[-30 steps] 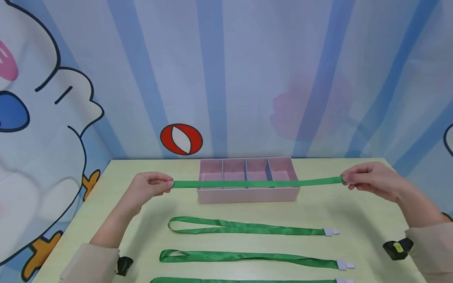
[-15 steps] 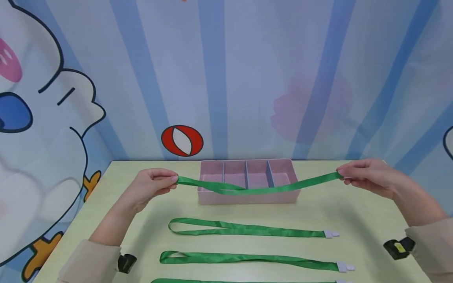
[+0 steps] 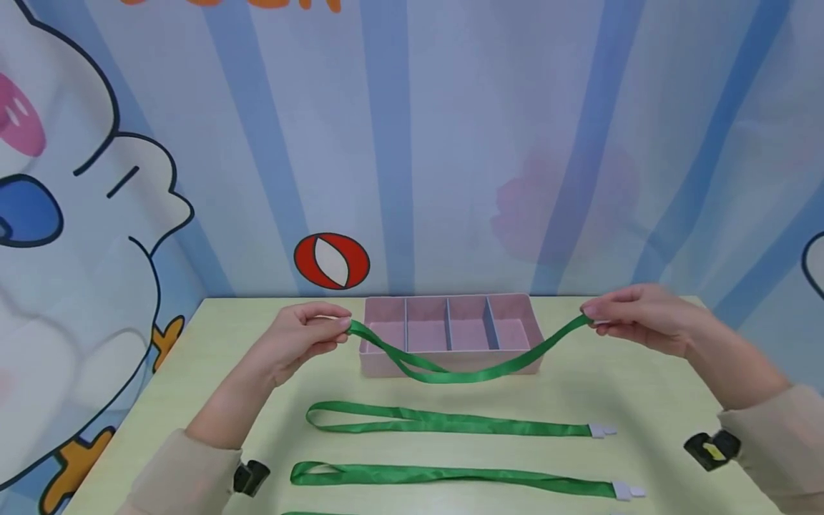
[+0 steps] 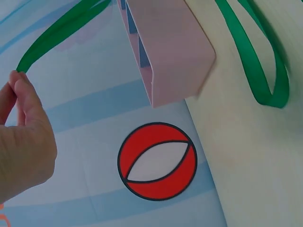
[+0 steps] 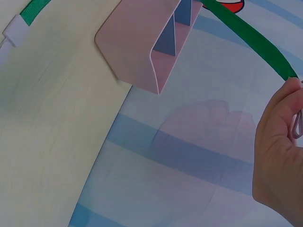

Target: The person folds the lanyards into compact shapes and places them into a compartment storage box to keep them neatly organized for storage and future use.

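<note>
- Two hands, the left hand (image 3: 302, 340) and right hand (image 3: 640, 318), pinch the ends of a green lanyard (image 3: 450, 372) between closed fingers.
- Between the fingers it sags over the pink tray (image 3: 450, 361): soft, light, probably slippery, so best held at the ends.

The person is wearing beige long sleeves; the left sleeve (image 3: 187, 476) is ending short of the wrist, leaving the forearm and the left hand (image 3: 302, 340) bare; the right sleeve (image 3: 772, 443) is doing the same behind the right hand (image 3: 644, 318); a small black device (image 3: 249, 477) is sitting at the left cuff; another black device (image 3: 711, 450), bearing a yellow mark, is sitting at the right cuff.
</note>
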The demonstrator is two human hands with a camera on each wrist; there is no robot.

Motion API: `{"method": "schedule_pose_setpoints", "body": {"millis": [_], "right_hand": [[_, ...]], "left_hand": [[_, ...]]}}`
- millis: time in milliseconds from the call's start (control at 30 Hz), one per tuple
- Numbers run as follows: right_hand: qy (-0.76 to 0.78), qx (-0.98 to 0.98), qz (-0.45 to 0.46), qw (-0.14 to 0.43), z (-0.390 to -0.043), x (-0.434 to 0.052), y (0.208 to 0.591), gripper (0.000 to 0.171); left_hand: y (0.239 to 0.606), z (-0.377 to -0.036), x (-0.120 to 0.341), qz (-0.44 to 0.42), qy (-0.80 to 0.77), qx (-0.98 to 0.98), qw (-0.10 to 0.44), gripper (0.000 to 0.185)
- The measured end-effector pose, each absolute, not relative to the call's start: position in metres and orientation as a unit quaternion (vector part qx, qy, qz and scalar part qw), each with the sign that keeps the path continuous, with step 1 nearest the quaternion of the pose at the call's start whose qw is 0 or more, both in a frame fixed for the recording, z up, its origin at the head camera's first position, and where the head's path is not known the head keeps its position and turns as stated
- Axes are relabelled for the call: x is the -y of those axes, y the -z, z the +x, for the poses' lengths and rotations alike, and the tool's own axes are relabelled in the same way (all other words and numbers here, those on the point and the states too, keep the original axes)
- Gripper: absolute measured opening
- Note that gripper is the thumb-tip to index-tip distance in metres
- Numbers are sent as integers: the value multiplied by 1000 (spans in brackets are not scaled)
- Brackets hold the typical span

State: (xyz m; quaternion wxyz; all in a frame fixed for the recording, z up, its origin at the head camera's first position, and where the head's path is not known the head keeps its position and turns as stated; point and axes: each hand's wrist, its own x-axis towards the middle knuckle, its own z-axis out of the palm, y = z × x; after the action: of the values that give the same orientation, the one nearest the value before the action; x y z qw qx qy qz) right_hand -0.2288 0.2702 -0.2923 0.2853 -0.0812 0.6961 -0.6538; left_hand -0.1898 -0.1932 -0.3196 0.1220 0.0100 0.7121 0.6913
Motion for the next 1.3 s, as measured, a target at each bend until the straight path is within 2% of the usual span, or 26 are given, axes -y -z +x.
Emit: {"method": "schedule_pose_setpoints", "body": {"millis": [400, 933, 1300], "right_hand": [[634, -708, -87, 300, -230, -239, 286, 18], [637, -710, -71, 292, -229, -199, 276, 13], [641, -707, -64, 294, -227, -170, 274, 11]], "left_hand": [[325, -193, 158, 21, -745, -653, 134, 11], [323, -194, 120, 51, -748, -646, 144, 34], [322, -194, 97, 84, -723, -673, 130, 28]]}}
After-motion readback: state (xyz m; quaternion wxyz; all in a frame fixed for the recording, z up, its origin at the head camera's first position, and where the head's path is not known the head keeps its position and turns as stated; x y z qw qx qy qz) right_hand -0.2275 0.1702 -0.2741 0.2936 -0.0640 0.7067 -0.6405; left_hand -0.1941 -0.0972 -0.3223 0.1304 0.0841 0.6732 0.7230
